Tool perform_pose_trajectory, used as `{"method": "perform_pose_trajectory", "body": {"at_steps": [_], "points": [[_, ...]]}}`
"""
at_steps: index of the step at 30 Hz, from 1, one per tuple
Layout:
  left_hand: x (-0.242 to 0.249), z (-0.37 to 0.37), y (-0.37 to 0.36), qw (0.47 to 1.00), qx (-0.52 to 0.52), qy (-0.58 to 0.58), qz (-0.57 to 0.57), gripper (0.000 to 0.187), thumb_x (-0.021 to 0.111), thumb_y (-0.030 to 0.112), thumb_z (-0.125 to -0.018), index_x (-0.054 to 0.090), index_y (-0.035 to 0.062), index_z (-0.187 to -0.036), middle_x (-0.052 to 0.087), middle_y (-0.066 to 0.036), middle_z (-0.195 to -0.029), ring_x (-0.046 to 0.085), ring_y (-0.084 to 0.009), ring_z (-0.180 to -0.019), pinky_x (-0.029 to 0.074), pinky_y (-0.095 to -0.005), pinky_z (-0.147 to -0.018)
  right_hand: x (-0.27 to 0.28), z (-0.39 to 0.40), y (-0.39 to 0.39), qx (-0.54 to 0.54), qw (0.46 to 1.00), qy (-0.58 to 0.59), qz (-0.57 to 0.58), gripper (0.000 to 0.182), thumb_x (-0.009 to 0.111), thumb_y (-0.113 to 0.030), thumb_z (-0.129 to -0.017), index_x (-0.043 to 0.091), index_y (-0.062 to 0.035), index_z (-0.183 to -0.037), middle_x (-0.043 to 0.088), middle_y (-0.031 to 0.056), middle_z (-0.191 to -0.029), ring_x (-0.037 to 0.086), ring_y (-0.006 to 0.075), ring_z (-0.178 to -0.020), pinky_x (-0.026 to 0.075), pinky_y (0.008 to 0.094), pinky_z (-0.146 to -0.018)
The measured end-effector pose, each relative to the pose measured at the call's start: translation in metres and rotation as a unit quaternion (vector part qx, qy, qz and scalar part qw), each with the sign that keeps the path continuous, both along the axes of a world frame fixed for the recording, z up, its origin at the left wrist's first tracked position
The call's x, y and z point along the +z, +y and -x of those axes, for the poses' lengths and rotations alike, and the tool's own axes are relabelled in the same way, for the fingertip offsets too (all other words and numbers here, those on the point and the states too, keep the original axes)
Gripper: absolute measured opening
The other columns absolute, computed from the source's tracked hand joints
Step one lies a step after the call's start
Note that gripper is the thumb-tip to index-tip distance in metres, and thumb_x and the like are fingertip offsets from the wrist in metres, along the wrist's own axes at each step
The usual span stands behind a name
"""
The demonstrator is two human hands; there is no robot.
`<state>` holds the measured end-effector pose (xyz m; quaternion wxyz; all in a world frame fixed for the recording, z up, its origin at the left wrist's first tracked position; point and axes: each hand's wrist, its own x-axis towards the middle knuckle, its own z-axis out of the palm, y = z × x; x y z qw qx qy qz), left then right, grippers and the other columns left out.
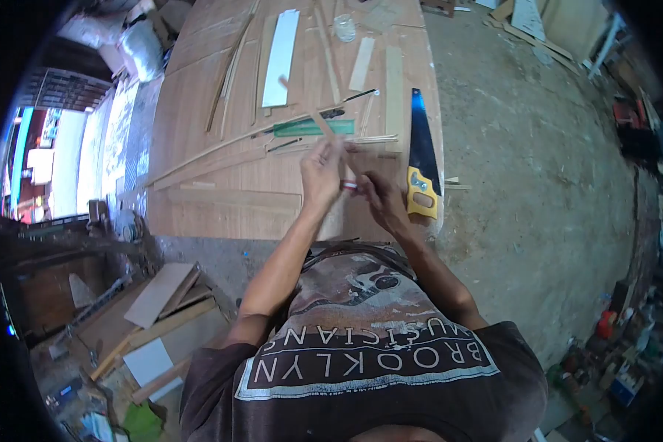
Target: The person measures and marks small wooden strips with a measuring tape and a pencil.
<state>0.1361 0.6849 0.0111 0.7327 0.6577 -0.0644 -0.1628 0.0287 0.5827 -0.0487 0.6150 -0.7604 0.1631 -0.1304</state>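
Observation:
My left hand (322, 175) is closed around a thin wooden strip (318, 118), which slants up and to the left over the table. Close by on the right, my right hand (381, 197) has its fingers bent around a small white-and-red item (349, 186) near the strip's lower end. Its kind is too small and blurred to name. Just beyond the hands lie a green straight-edged piece (324, 128), a thin dark stick (284, 145) and several thin wooden sticks (376, 139). A handsaw (423, 151) with a yellow handle lies right of my right hand.
The wooden table (191, 125) bears a white board (281, 59), a short pale strip (362, 64), a clear jar (344, 28) and a flat board (236, 200) near its front edge. Offcuts (162, 295) are piled at lower left. Clutter lines the right-hand floor (508, 184).

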Motion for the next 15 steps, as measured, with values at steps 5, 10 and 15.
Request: {"method": "perform_pose_trajectory", "body": {"at_steps": [5, 10, 15], "points": [[0.002, -0.036, 0.061, 0.996, 0.066, 0.002, 0.067, 0.028, 0.052, 0.024, -0.099, 0.062, 0.0001, -0.111, 0.065, -0.004, -0.079, 0.062, -0.0110, -0.075, 0.047, -0.0248, -0.067, -0.053, -0.042, 0.004, 0.101, 0.994, 0.043, 0.016, 0.024, 0.054, -0.021, -0.096, 0.061, -0.0004, -0.107, 0.061, 0.0118, -0.083, 0.061, 0.0188, -0.072, 0.048, 0.0314, -0.068], [-0.015, -0.016, 0.130, 0.921, 0.017, -0.167, -0.352, 0.025, 0.051, 0.022, -0.097, 0.063, 0.0010, -0.105, 0.065, -0.016, -0.077, 0.062, -0.0230, -0.067, 0.048, -0.0353, -0.063, -0.115, -0.027, -0.004, 0.206, 0.874, 0.122, 0.422, 0.033, 0.061, -0.017, -0.087, 0.053, -0.0035, -0.117, 0.056, 0.0185, -0.112, 0.058, 0.0330, -0.100, 0.049, 0.0419, -0.078], [-0.096, 0.034, 0.166, 0.892, -0.084, -0.163, -0.412, 0.025, 0.047, 0.017, -0.095, 0.064, 0.0020, -0.105, 0.063, -0.026, -0.086, 0.062, -0.0426, -0.081, 0.048, -0.0465, -0.073, -0.158, -0.025, 0.000, 0.167, 0.886, 0.170, 0.399, 0.034, 0.061, -0.018, -0.085, 0.049, -0.0018, -0.113, 0.054, 0.0234, -0.110, 0.055, 0.0416, -0.101, 0.049, 0.0481, -0.080]]}}
